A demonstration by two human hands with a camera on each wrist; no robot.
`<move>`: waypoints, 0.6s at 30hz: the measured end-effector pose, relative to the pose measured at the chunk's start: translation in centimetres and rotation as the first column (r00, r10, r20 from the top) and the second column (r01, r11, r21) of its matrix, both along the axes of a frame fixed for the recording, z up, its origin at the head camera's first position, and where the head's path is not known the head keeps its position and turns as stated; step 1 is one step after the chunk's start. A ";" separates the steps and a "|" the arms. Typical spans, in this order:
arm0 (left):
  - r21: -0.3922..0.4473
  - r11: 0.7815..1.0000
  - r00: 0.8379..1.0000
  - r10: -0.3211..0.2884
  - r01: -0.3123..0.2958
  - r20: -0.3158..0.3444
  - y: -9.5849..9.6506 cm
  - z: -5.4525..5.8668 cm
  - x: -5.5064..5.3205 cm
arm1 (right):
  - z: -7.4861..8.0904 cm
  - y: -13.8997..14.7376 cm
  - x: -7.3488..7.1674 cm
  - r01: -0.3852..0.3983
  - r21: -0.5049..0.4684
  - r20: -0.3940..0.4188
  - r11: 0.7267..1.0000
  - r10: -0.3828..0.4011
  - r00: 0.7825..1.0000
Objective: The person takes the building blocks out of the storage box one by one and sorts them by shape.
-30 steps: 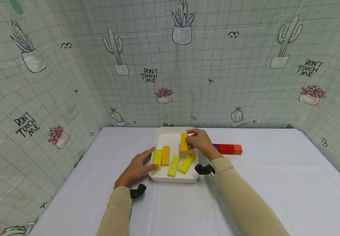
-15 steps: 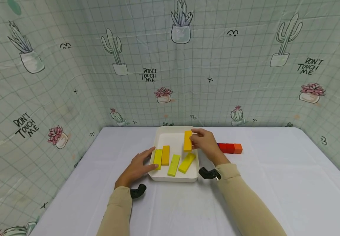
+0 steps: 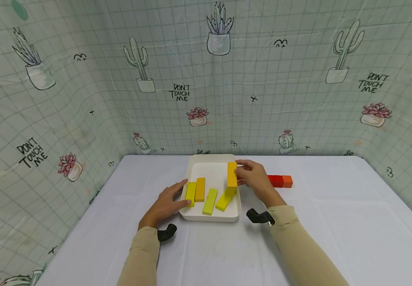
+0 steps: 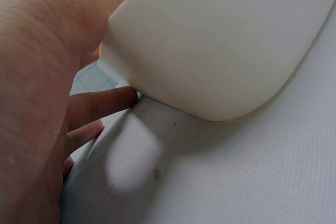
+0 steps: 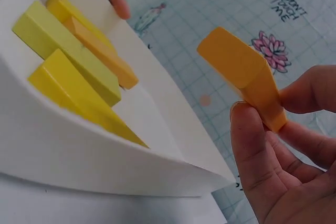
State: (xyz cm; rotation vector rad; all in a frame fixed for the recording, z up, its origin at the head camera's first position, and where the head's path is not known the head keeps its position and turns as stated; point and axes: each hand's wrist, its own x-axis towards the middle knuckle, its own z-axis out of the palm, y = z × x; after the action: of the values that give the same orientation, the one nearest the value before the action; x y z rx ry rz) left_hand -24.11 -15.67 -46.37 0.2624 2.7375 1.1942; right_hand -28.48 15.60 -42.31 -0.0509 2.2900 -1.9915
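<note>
My right hand (image 3: 254,176) pinches an orange-yellow block (image 5: 252,80) between thumb and fingertips. The block is held upright above the right side of a white tray (image 3: 211,218), in front of part of a yellow block (image 3: 224,201) lying there. My left hand (image 3: 166,202) holds the tray's left side, thumb over the rim and a fingertip (image 4: 128,96) at the outer wall's lower edge. Inside the tray also lie a lime-yellow block (image 3: 210,201), an orange-yellow block (image 3: 200,190) and, at the left wall, another yellow block (image 3: 191,192), partly behind the thumb.
Right of the tray, a row of red and orange blocks (image 3: 279,181) lies on the white tablecloth (image 3: 209,254); its left end is hidden behind my right hand. A patterned curtain (image 3: 277,103) rises behind and beside the table.
My right hand has carried the orange-yellow block rightward, from over the tray's inside to near its right rim. The left hand has stayed on the tray.
</note>
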 end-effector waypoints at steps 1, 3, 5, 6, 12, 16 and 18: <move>0.001 1.000 1.000 0.002 -0.002 0.003 0.0 0.0 0.0 | 0.0 0.1 0.1 -0.001 -0.003 -0.004 1.000 0.001 1.000; -0.001 1.000 1.000 0.003 -0.003 0.005 0.0 0.1 0.1 | 0.0 0.3 0.2 -0.005 -0.008 -0.016 1.000 0.005 1.000; -0.001 1.000 1.000 0.004 -0.004 0.005 0.0 0.1 0.1 | -0.1 0.6 0.3 -0.009 -0.009 -0.025 1.000 0.009 1.000; -0.002 1.000 1.000 0.004 -0.004 0.004 0.0 0.1 0.1 | -0.1 0.7 0.4 -0.011 -0.011 -0.028 1.000 0.010 1.000; 0.001 1.000 1.000 0.003 -0.003 -0.003 0.0 -0.1 0.0 | -0.5 1.5 0.6 -0.009 -0.009 -0.024 1.000 0.008 1.000; -0.003 1.000 1.000 0.003 -0.003 -0.001 -0.1 -0.2 -0.1 | -0.7 2.1 0.8 0.001 0.001 -0.025 1.000 -0.001 1.000; -0.005 1.000 1.000 0.002 -0.002 0.001 -0.1 -0.2 -0.1 | -0.6 2.5 0.9 0.009 0.005 -0.026 1.000 -0.009 1.000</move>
State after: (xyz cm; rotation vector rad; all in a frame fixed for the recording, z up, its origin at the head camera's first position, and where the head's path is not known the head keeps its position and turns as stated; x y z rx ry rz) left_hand -24.24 -15.77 -46.56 0.2593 2.7404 1.1873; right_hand -27.59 18.09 -42.95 -0.0660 2.3147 -2.0010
